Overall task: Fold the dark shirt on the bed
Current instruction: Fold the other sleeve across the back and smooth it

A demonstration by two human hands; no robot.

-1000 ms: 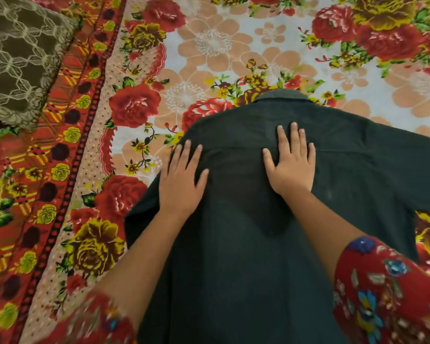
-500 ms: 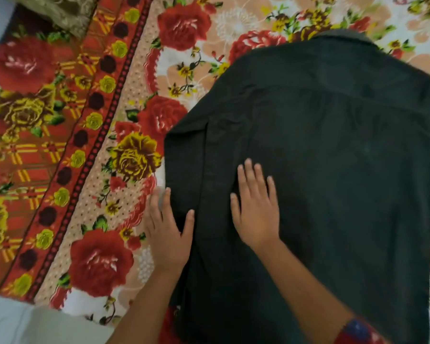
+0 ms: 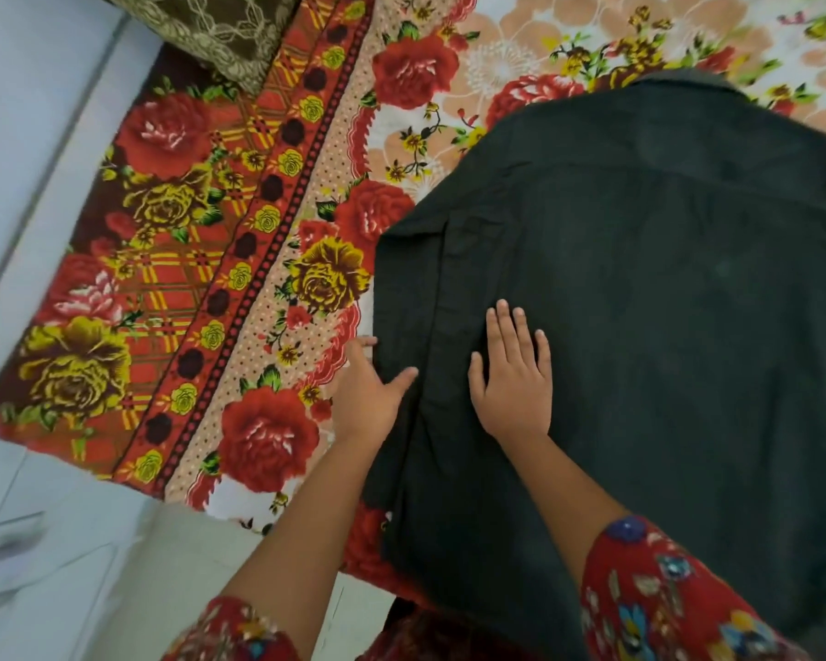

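Note:
The dark shirt [image 3: 640, 302] lies spread back-up on the bed, its collar at the top right and its hem near the bed's front edge. My right hand [image 3: 513, 374] rests flat on the cloth, fingers apart, just right of the left side seam. At the shirt's left edge is my left hand [image 3: 370, 395]: the thumb lies on top of the fabric and the fingertips are tucked under the edge, so it pinches that edge. The shirt's right side runs out of view.
A floral bedsheet [image 3: 268, 298] in red, yellow and cream covers the bed. A brown patterned pillow [image 3: 211, 26] sits at the top left. Pale floor [image 3: 44, 541] shows left of and below the bed's corner.
Both hands slid from the shirt's upper back down to its left side. My left hand went to the edge and its fingers slipped under it. The view swung down-left, showing floor.

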